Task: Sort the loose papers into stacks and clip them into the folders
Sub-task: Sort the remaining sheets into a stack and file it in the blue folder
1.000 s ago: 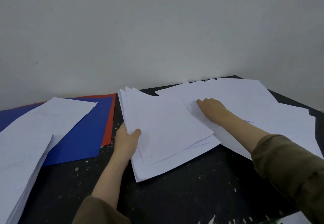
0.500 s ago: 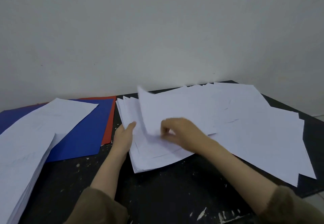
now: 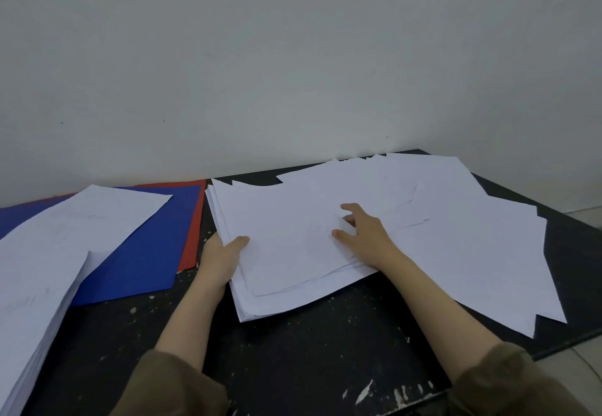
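Resting stack [image 3: 286, 252] between both grips

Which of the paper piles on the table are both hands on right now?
The middle stack: the left hand grips its left edge, the right hand rests on top. The spread sheets at right and far-left pile lie untouched.

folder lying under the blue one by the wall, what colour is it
Red: the flat card folder, seen in the head view.
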